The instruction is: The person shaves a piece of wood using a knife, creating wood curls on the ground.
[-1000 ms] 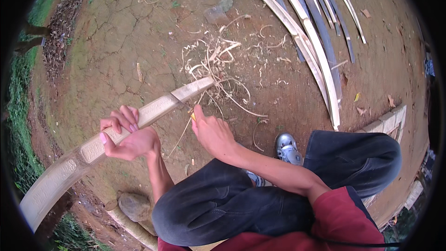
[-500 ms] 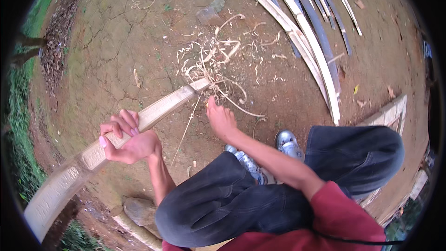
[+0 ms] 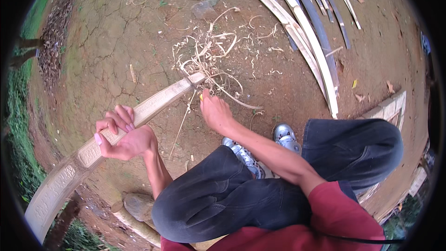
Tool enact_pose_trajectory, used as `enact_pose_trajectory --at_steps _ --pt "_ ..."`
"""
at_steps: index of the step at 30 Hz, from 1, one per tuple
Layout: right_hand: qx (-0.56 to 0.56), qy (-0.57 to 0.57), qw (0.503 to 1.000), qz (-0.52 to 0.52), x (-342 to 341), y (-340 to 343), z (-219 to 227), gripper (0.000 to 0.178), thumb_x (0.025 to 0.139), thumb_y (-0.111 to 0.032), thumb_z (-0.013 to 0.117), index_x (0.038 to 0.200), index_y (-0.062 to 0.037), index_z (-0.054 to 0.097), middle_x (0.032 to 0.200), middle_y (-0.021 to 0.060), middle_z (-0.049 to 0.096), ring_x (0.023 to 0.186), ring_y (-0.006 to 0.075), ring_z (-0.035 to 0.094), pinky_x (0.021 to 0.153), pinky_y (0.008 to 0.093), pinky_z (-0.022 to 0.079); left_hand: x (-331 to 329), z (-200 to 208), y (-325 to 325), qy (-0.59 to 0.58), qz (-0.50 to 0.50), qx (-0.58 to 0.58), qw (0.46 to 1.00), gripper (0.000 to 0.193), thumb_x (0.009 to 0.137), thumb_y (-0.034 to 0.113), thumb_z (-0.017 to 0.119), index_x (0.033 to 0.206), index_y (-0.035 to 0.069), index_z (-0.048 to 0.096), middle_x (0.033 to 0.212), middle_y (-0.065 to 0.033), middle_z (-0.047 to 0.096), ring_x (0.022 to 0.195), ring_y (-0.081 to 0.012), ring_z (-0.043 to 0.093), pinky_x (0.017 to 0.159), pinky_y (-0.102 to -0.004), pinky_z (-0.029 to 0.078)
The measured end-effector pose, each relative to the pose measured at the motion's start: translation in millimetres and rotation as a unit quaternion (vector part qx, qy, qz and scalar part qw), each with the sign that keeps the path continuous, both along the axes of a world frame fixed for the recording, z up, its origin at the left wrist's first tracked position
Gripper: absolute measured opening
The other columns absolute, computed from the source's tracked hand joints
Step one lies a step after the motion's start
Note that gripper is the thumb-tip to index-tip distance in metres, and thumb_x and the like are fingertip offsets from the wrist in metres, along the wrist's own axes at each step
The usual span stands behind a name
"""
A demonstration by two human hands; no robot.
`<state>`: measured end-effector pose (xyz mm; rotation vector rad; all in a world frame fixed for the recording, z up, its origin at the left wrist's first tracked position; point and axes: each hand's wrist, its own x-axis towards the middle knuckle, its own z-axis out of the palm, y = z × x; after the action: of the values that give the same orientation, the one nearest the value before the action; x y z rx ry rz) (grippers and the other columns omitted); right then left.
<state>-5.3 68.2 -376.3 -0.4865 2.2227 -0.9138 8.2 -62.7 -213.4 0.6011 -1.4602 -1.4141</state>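
Observation:
A long, pale split bamboo strip slants from the lower left up to the middle of the view. Its inner face is ridged, with darker node bands across it. My left hand is closed on it midway, fingers curled over the top and thumb along the near side. Close to the far end, my right hand is closed just on the near side of the strip. A bit of yellow handle shows at its fingertips, seemingly a knife; the blade is mostly hidden. Thin curled shavings lie heaped around the strip's tip.
Several long bamboo strips, pale and dark, lie on the ground at the upper right. A flat stone sits beyond the shavings. My shoes stand near my right forearm. A log and a rounded stone are at lower left.
The scene has shifted slightly upward in view. Both hands keep nearly the same places along the bamboo strip, and their grips look unchanged.

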Motion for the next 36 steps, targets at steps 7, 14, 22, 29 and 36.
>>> enact_pose_trajectory --at_steps 7,14,22,29,36 --pt "0.068 -0.018 0.998 -0.003 -0.1 1.6 5.8 0.018 0.092 -0.010 0.045 0.104 0.0023 0.040 0.070 0.0254 0.062 0.068 0.0401 0.065 0.059 0.0495 0.053 -14.7 1.4 7.9 0.045 -0.012 0.022 0.999 0.037 0.085 0.044 0.042 0.065 0.014 0.031 0.051 0.0027 0.024 0.043 -0.0087 0.023 0.044 -0.0237 0.019" --pt "0.009 -0.049 0.998 0.035 -16.4 -4.1 34.4 0.016 0.092 -0.010 0.045 0.099 0.0046 0.043 0.066 0.0263 0.061 0.068 0.0441 0.064 0.063 0.0515 0.053 -17.8 2.0 -3.0 0.020 0.006 0.010 1.000 0.038 0.085 0.044 0.043 0.065 0.014 0.031 0.052 0.0022 0.024 0.044 -0.0086 0.023 0.045 -0.0229 0.019" --pt "0.071 -0.040 0.997 -0.001 -6.3 6.2 -21.2 0.017 0.091 -0.009 0.046 0.100 0.0039 0.040 0.075 0.0294 0.062 0.072 0.0441 0.064 0.056 0.0523 0.051 -17.4 0.4 14.4 0.034 -0.056 0.005 0.998 0.039 0.086 0.045 0.044 0.066 0.014 0.032 0.052 0.0022 0.024 0.045 -0.0081 0.022 0.046 -0.0234 0.019" --pt "-0.010 -0.093 0.995 0.046 -19.5 2.2 52.2 0.018 0.092 -0.010 0.045 0.102 0.0046 0.042 0.075 0.0277 0.063 0.073 0.0435 0.064 0.061 0.0509 0.052 -15.2 -0.2 5.3 0.035 -0.013 0.016 0.999 0.039 0.084 0.046 0.044 0.066 0.013 0.031 0.052 0.0023 0.023 0.045 -0.0083 0.023 0.046 -0.0236 0.019" --pt "0.091 -0.041 0.995 -0.003 -0.1 -1.0 -20.4 0.018 0.092 -0.008 0.044 0.104 0.0048 0.041 0.072 0.0265 0.063 0.073 0.0412 0.065 0.060 0.0516 0.052 -13.6 1.3 8.9 0.033 -0.037 0.011 0.999 0.039 0.084 0.045 0.044 0.066 0.014 0.031 0.053 0.0021 0.023 0.044 -0.0087 0.022 0.047 -0.0233 0.020"
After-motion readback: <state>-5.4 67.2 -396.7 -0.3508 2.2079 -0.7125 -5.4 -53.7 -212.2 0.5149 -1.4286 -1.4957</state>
